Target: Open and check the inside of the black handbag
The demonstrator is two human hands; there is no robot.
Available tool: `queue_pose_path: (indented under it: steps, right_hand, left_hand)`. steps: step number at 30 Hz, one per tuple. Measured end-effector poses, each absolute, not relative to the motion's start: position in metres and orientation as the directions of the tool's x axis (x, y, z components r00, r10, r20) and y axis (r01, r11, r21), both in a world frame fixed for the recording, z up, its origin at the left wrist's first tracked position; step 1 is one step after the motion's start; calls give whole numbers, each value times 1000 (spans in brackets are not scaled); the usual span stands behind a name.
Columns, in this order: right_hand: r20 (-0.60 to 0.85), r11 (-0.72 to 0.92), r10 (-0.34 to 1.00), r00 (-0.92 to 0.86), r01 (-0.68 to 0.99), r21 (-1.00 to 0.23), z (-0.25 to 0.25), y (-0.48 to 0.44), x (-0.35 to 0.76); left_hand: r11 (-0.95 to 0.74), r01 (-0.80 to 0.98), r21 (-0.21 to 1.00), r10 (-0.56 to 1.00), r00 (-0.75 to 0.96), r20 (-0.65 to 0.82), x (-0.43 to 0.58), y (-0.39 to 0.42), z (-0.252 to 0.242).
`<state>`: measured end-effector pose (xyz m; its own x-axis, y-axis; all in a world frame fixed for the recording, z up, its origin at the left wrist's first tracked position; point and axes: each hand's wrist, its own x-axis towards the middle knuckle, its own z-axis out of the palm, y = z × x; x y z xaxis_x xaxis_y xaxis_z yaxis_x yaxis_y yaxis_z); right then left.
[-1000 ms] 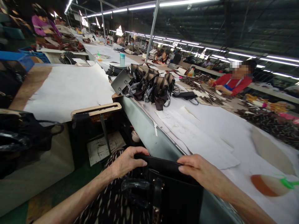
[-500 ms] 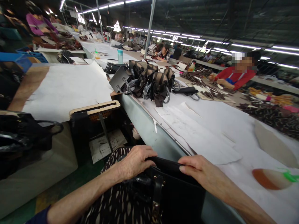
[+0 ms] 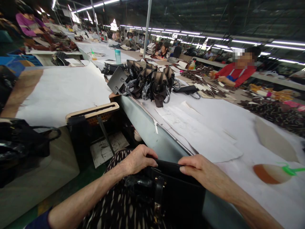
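Observation:
A black handbag (image 3: 183, 197) with a buckled strap (image 3: 158, 194) and gold-coloured metal fittings rests on my lap against the table edge. My left hand (image 3: 140, 159) pinches its top rim at the left, thumb and fingers closed on the edge. At the right part of the same rim, my right hand (image 3: 200, 168) grips the edge between thumb and fingers. The bag's mouth shows as a dark gap between the hands. A plastic-wrapped handle (image 3: 139, 183) hangs below my left wrist. The bag's lower part runs out of view.
Several black handbags (image 3: 158, 87) stand on the white-covered table (image 3: 209, 121) ahead. A bottle of amber liquid with a green nozzle (image 3: 271, 173) lies at right. Left are a padded stand (image 3: 92, 111) and more black bags (image 3: 23, 143). A co-worker in red (image 3: 240, 76) sits across.
Both hands keep their hold on the bag's rim and have barely shifted. The whole view has moved slightly, so the surroundings appear a little further left and up.

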<state>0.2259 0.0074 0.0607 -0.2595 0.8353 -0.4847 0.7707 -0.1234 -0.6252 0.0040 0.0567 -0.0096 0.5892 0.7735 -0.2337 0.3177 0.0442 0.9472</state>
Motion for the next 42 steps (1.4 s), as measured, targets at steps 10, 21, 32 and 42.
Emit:
queue_pose_path:
  steps: [10,21,32,42]
  right_hand:
    - [-371,105,897,-240,932,-347,71,15,220]
    - [-368,278,841,-397,900,-336,74,29,188]
    - [-402,163,828,-391,854,-495,61,29,202]
    - [-504,-16,783,-365,797,-603,52,32,206]
  left_hand:
    - [42,316,948,743,624,-241,14,58,-6]
    - [27,269,963,761,619,-194,14,54,-12]
    - [282,126,951,652,703,-286,-17,62,-13]
    - [548,-52,835,601,718,-350,-39,51,-30]
